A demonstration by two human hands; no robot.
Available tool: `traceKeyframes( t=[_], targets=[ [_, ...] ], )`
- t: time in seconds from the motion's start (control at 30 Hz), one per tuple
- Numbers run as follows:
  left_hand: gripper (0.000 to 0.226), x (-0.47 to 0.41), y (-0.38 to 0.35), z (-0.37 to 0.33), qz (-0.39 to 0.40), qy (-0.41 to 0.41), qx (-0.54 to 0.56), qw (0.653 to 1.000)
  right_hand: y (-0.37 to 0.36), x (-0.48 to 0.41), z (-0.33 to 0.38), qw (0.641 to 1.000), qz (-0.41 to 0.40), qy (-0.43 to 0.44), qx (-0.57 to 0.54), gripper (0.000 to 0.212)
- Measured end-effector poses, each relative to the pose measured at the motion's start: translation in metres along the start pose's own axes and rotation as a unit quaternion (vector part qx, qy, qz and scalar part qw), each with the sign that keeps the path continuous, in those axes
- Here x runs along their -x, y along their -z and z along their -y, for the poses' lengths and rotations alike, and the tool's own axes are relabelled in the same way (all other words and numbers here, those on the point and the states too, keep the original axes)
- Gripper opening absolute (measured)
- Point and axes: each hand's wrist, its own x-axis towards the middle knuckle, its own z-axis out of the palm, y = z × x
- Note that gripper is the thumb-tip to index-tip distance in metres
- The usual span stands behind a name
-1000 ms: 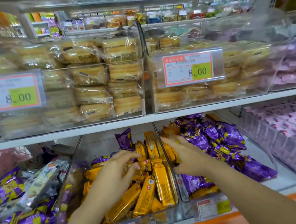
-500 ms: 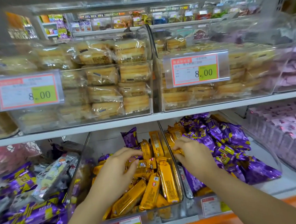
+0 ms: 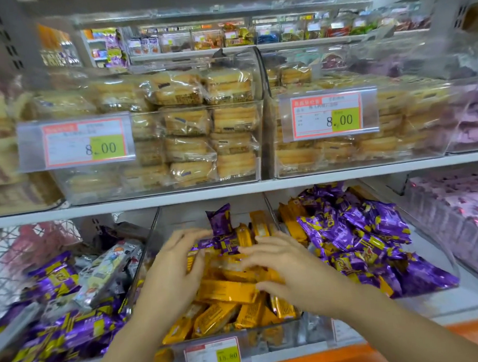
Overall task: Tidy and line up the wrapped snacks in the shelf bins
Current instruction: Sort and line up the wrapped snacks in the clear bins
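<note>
Snack bars (image 3: 225, 290) in glossy yellow wrappers fill the clear middle bin (image 3: 260, 340) at the lower centre of the frame, too jumbled for me to count. The front ones point their long axes toward the bin's front wall. One lies crosswise, left to right, and two or so stand on end at the back beside one upright purple pack (image 3: 220, 220). My left hand (image 3: 168, 276) and right hand (image 3: 289, 270) are both spread and released over the pile, gripping nothing I can see; the right is blurred. A purple heap (image 3: 363, 242) fills the bin to the right.
</note>
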Motion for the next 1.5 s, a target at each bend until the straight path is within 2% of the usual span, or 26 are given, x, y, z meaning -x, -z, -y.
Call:
traceKeyframes(
  t=[0.1, 0.2, 0.23, 0.3, 0.4, 0.47, 0.57, 0.7, 0.83, 0.93, 1.1, 1.2, 1.33, 1.43, 1.5],
  targets=[
    [0.031, 0.006, -0.003, 0.006, 0.087, 0.001, -0.016, 0.996, 0.007, 0.008, -0.009, 0.997, -0.048, -0.051, -0.032, 0.038],
    [0.034, 0.01, -0.016, 0.006, 0.162, -0.013, -0.029, 0.986, 0.016, 0.018, -0.027, 0.98, -0.126, -0.146, -0.042, 0.032],
    [0.035, 0.011, -0.022, 0.005, 0.177, -0.017, -0.03, 0.984, 0.018, 0.021, -0.034, 0.977, -0.122, -0.171, -0.041, 0.032],
    [0.05, 0.012, -0.031, 0.001, 0.204, -0.021, -0.038, 0.978, 0.018, 0.026, -0.042, 0.976, -0.039, -0.21, -0.035, 0.037],
    [0.078, 0.012, -0.039, 0.001, 0.218, -0.019, -0.073, 0.973, 0.01, 0.027, -0.047, 0.97, 0.093, -0.226, 0.011, 0.06],
    [0.087, 0.01, -0.04, 0.0, 0.228, -0.029, -0.116, 0.966, 0.005, 0.024, -0.047, 0.967, 0.115, -0.222, 0.046, 0.067],
    [0.1, 0.009, -0.036, -0.007, 0.268, -0.016, -0.131, 0.954, 0.001, 0.016, -0.046, 0.958, 0.15, -0.223, 0.103, 0.059],
    [0.104, 0.01, -0.027, -0.007, 0.301, -0.035, -0.173, 0.937, 0.0, 0.011, -0.043, 0.954, 0.156, -0.22, 0.13, 0.043],
    [0.102, 0.013, -0.023, 0.009, 0.266, -0.049, -0.216, 0.938, -0.001, 0.01, -0.045, 0.951, 0.168, -0.215, 0.149, 0.04],
    [0.099, 0.016, -0.015, 0.02, 0.246, -0.029, -0.219, 0.944, 0.0, 0.011, -0.046, 0.955, 0.164, -0.217, 0.12, 0.041],
    [0.1, 0.024, -0.002, 0.022, 0.258, 0.012, -0.211, 0.943, 0.001, 0.018, -0.047, 0.956, 0.155, -0.246, 0.039, 0.029],
    [0.098, 0.028, 0.0, 0.026, 0.25, 0.016, -0.191, 0.949, 0.01, 0.022, -0.038, 0.969, 0.083, -0.233, 0.01, 0.03],
    [0.082, 0.03, -0.001, 0.025, 0.249, 0.028, -0.129, 0.959, 0.017, 0.027, -0.029, 0.977, -0.129, -0.17, -0.013, 0.032],
    [0.076, 0.031, 0.003, 0.022, 0.242, 0.03, -0.125, 0.962, 0.021, 0.027, -0.018, 0.955, -0.291, -0.061, 0.008, 0.028],
    [0.074, 0.033, 0.007, 0.019, 0.241, 0.031, -0.12, 0.962, 0.021, 0.025, -0.004, 0.932, -0.363, 0.008, 0.004, 0.024]
  ],
)
